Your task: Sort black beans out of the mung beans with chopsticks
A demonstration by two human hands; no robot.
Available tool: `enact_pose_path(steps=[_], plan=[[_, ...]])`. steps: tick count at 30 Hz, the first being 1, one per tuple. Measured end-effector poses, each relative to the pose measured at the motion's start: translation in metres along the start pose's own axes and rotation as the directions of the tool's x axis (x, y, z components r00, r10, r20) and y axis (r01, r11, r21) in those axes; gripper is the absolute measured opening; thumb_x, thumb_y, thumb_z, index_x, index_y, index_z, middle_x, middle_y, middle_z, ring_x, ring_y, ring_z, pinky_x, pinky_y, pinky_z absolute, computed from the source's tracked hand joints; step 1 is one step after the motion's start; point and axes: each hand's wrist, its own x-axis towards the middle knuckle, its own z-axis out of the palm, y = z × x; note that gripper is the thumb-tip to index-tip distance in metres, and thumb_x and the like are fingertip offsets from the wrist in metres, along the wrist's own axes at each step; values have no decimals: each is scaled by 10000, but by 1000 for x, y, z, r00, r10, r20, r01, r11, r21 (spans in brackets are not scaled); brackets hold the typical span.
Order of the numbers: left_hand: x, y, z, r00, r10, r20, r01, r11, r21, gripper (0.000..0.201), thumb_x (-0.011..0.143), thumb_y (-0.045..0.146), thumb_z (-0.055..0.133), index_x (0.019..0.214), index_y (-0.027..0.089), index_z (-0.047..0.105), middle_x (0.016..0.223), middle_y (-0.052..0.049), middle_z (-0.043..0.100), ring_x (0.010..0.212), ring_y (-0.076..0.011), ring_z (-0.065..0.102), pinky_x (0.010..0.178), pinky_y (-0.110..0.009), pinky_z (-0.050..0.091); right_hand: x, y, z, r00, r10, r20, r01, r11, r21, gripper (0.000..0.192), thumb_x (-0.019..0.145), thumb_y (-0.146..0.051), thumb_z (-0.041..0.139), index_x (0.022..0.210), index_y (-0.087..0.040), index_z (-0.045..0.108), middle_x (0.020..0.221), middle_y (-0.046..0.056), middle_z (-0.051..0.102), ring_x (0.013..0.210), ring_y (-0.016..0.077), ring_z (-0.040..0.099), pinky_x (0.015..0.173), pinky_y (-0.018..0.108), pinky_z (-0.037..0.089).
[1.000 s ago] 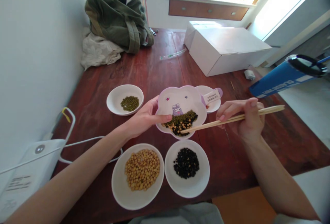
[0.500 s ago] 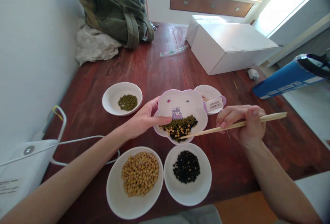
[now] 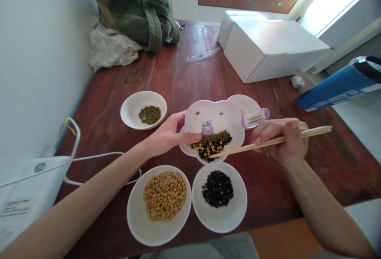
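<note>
1. Already apart: green beans, yellow beans and black beans, each in a separate white bowl on the tabletop.
2. Left: mixed beans in the scalloped dish, just beyond the nearer bowls.
3. Left hand: grip pinches the dish's rim, thumb inside.
4. Right hand: grip closed around chopsticks, tips among the mixed beans.

Clutter around the tabletop

Beyond the left hand, a green bag rests partly on a pale floral cloth; to that hand's near left are a boxy white unit and a white cable. Beyond the right hand are a white box, a small adapter and a blue bottle. A clear strip, perhaps a wrapper, lies beside the box.
</note>
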Motion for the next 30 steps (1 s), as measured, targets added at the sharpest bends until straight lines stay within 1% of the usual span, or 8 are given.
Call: enact_pose_path(steps=[4,8,13,16,19,25,27,30], plan=[[0,2,1,1000,23,15,-23,1000,3,570,753,193,864,1300,172,704,1008,-84,803,938,-255,753,827,-313,590,1,1,1,1000,7,11,-7,1000,1,602,1087,-445,415,748,-195,845,639,107,732,467,182,629,377,296,418],[0,3,1,999,33,17,-33,999,14,575,758,197,861,1309,171,699,964,-76,800,874,-236,745,814,-318,590,0,2,1,1000,-1,26,1,1000,-1,586,1087,-436,420,768,-205,853,658,107,748,461,181,633,369,293,418],[0,3,1,999,35,16,-35,999,15,585,754,202,863,1313,160,697,983,-82,797,876,-227,735,822,-315,591,0,5,-1,996,-75,48,75,997,1,561,1083,-414,439,778,-197,857,635,109,739,507,197,666,418,311,459],[-1,2,1,999,40,1,-40,999,4,617,741,190,869,1329,153,686,1010,-80,796,838,-197,723,840,-312,590,1,8,-4,994,-101,48,100,995,8,582,1090,-427,426,777,-184,853,664,111,752,514,193,672,426,310,472],[-1,3,1,999,42,3,-42,999,-2,632,736,184,874,1337,148,682,1032,-81,796,841,-187,722,859,-308,587,1,9,-5,992,-110,62,111,994,-10,595,1098,-422,403,798,-174,853,671,109,754,539,201,694,441,315,494],[0,3,0,999,43,19,-43,999,-5,642,749,183,866,1358,152,668,1052,-88,797,892,-213,738,831,-300,594,2,6,-5,977,-183,110,186,983,-13,580,1094,-450,428,788,-194,849,669,99,758,542,206,695,496,341,537],[0,3,0,999,43,24,-43,999,-6,643,751,182,864,1362,154,665,1066,-90,796,896,-213,739,821,-296,594,2,6,-6,974,-189,125,193,981,-22,570,1093,-455,432,803,-200,851,679,96,761,556,208,704,501,341,542],[-1,4,0,998,48,29,-48,999,-12,630,752,176,864,1352,153,674,1081,-91,794,869,-196,733,820,-290,592,2,6,-6,975,-165,147,169,985,-16,554,1092,-461,435,830,-210,853,701,88,767,558,201,702,504,336,542]])
